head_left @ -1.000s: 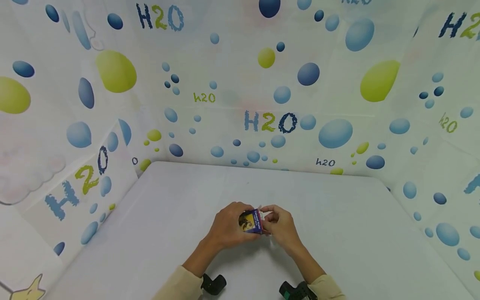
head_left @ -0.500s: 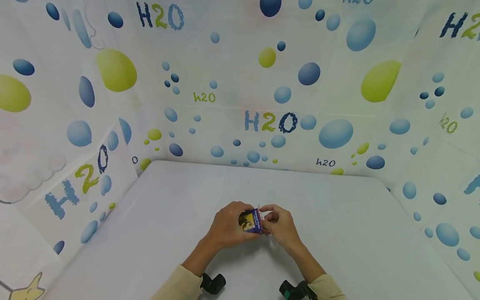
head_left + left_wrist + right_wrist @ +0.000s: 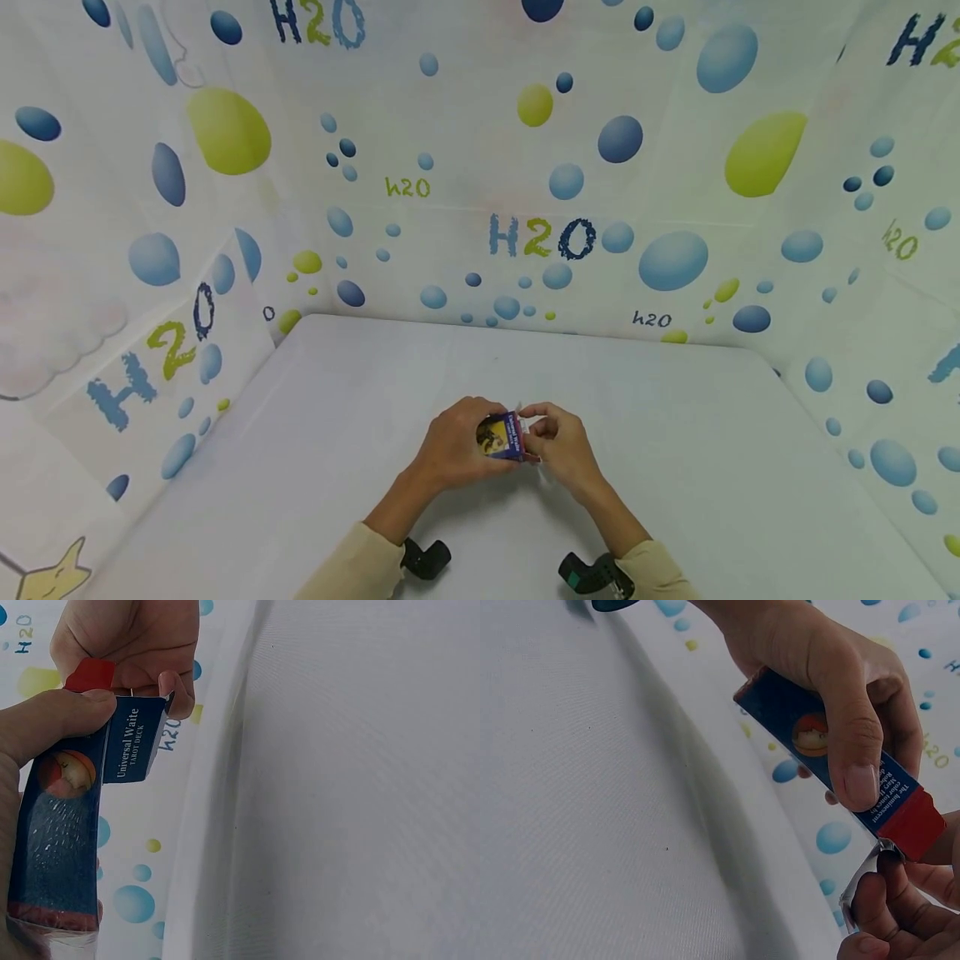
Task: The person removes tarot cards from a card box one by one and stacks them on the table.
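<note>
My left hand (image 3: 459, 446) grips a tarot deck box (image 3: 498, 437), blue with a yellow picture, above the white table. Its thumb presses on the narrow side of the box in the left wrist view. At the box's other end, my right hand (image 3: 566, 450) has its fingers curled about the opened end. A blue end flap (image 3: 135, 742) printed "Universal Waite Tarot Deck" stands folded out there, beside a red tab (image 3: 91, 675). Clear wrap (image 3: 69, 943) covers the opposite end. The right wrist view shows the right fingers (image 3: 877, 907) against the flap's pale inner side. What lies inside the box is hidden.
The white table (image 3: 360, 383) spreads around both hands. Behind it and at the sides hangs a white backdrop (image 3: 465, 167) with bubbles and "H2O" lettering. Black wrist cameras show at the left cuff (image 3: 427, 559) and the right cuff (image 3: 588, 575).
The head view has tipped slightly, so the whole scene sits a little higher. Both hands keep nearly the same hold on the box, with only a slight shift of it.
</note>
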